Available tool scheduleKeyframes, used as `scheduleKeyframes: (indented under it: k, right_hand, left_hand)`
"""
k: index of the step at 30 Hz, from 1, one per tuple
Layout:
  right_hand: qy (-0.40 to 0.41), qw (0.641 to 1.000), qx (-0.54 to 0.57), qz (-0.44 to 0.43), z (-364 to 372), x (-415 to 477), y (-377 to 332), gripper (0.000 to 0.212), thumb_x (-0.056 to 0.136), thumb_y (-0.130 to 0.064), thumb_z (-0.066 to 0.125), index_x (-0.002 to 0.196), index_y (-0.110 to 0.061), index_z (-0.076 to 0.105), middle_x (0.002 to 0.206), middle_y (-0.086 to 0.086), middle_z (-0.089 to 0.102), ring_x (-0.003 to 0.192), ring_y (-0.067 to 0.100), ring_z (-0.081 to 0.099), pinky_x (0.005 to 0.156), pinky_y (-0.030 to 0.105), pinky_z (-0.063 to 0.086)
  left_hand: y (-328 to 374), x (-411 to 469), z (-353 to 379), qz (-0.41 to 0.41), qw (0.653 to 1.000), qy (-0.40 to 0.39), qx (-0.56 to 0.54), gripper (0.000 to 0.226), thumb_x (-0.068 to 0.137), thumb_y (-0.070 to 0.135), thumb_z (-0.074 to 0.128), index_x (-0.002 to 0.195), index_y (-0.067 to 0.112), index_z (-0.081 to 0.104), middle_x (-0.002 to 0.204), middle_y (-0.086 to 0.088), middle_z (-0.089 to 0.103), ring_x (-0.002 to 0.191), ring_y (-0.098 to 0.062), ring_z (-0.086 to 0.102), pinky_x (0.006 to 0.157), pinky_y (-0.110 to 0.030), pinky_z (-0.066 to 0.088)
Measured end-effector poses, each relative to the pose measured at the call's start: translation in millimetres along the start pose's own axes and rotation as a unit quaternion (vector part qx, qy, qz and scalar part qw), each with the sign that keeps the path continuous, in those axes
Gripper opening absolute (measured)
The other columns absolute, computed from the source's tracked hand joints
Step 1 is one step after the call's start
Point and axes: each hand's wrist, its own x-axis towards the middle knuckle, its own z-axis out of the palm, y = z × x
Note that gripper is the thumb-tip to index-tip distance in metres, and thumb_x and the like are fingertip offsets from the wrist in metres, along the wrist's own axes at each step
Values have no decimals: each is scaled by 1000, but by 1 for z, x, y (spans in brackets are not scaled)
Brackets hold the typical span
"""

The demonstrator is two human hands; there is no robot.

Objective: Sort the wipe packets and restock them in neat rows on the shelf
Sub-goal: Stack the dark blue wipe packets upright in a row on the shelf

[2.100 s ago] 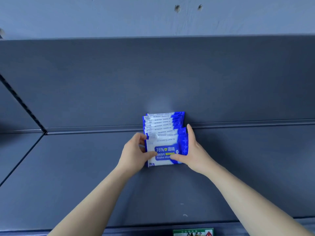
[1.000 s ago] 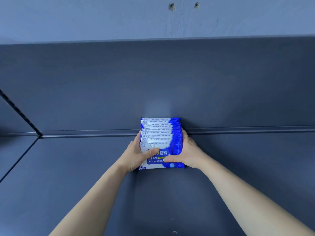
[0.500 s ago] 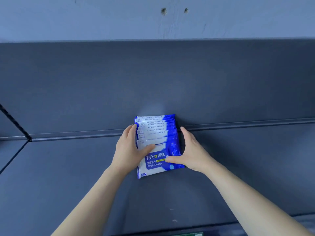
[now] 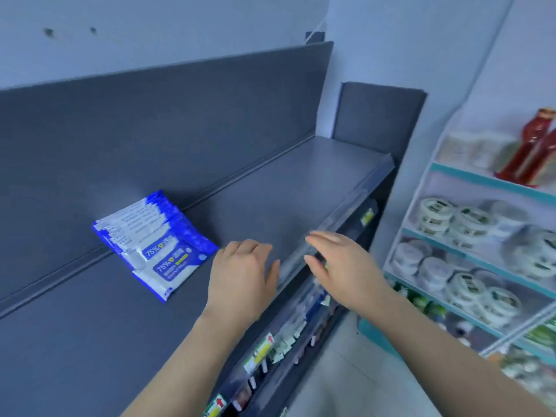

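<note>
One row of blue-and-white wipe packets sits on the grey shelf. They overlap like tiles and lean back against the rear panel, at about nine o'clock from the hands. The front packet looks slightly askew.

Both hands are empty. The left hand hovers palm down over the shelf with its fingers loose. The right hand is at its three o'clock, over the front lip, fingers spread and gripping nothing. I cannot tell whether either touches the shelf.

I would call the job barely begun. One row is in, and the shelf stretching away towards one o'clock has no packets on it. No loose packets are in sight, so fetching more looks like the next step. At three o'clock a neighbouring rack holds round tubs.
</note>
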Motion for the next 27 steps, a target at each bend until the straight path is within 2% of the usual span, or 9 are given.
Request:
scheduleKeyframes:
  k: [3, 5, 10, 13, 17, 19, 21, 24, 27]
  right_hand:
    - [32, 996, -18, 86, -31, -71, 41, 35, 91, -24, 57, 118, -5, 65, 121, 11, 66, 112, 29, 61, 95, 34, 47]
    - [41, 987, -30, 151, -52, -122, 65, 32, 91, -23, 59, 118, -7, 65, 121, 10, 65, 110, 30, 61, 94, 36, 47]
    - [63, 950, -65, 300, -104, -265, 129, 31, 87, -22, 61, 114, -8, 67, 118, 10, 67, 107, 31, 63, 93, 37, 49]
    - [79, 917, -87, 382, -139, -357, 164, 26, 88, -24, 58, 108, -9, 68, 112, 8, 68, 103, 30, 63, 88, 35, 49]
    - [84, 881, -119, 450, -186, -473, 210, 36, 94, -27, 52, 129, -19, 58, 131, 0, 59, 119, 22, 54, 98, 30, 41]
    - [89, 865, -129, 476, -207, -524, 232, 40, 97, -32, 47, 137, -23, 51, 140, -4, 53, 126, 17, 49, 102, 26, 37]
    - [91, 846, -135, 508, -225, -567, 254, 43, 99, -35, 45, 140, -23, 47, 143, -5, 49, 129, 14, 46, 105, 24, 34]
    - [92, 821, -130, 548, -248, -615, 292, 42, 98, -35, 46, 137, -20, 51, 139, -3, 54, 123, 16, 52, 101, 29, 41]
    - [92, 803, -117, 577, -264, -650, 336, 39, 98, -35, 47, 133, -19, 54, 134, -1, 57, 117, 18, 55, 96, 33, 48]
  left_hand:
    - [76, -4, 7, 93, 994, -9, -50, 32, 81, 39, 46, 81, 19, 72, 77, 3, 69, 69, -26, 63, 62, -33, 49]
    - [130, -11, 16, 145, 985, -37, -80, 34, 82, 41, 42, 81, 22, 71, 79, 4, 69, 72, -24, 63, 66, -33, 50]
    - [284, -46, 32, 282, 945, -76, -146, 24, 81, 35, 53, 81, 19, 71, 75, 2, 68, 68, -23, 63, 62, -32, 51]
    - [384, -80, 38, 347, 912, -95, -196, 28, 82, 37, 48, 79, 19, 69, 72, 2, 64, 67, -24, 60, 59, -33, 47]
    - [515, -129, 41, 406, 879, -123, -216, 27, 87, 40, 47, 85, 25, 68, 80, 5, 65, 76, -22, 62, 66, -33, 45]
    - [573, -149, 39, 426, 864, -136, -232, 24, 90, 40, 50, 95, 27, 68, 90, 6, 68, 84, -21, 61, 71, -32, 44]
    - [624, -164, 36, 447, 849, -154, -236, 28, 93, 43, 44, 105, 29, 66, 100, 7, 67, 93, -19, 60, 76, -32, 42]
    - [688, -173, 42, 469, 832, -165, -245, 34, 96, 44, 40, 116, 27, 63, 108, 7, 66, 100, -16, 59, 83, -31, 44]
    - [745, -169, 59, 475, 818, -197, -258, 34, 97, 42, 43, 114, 23, 66, 105, 6, 69, 93, -14, 62, 84, -34, 52]
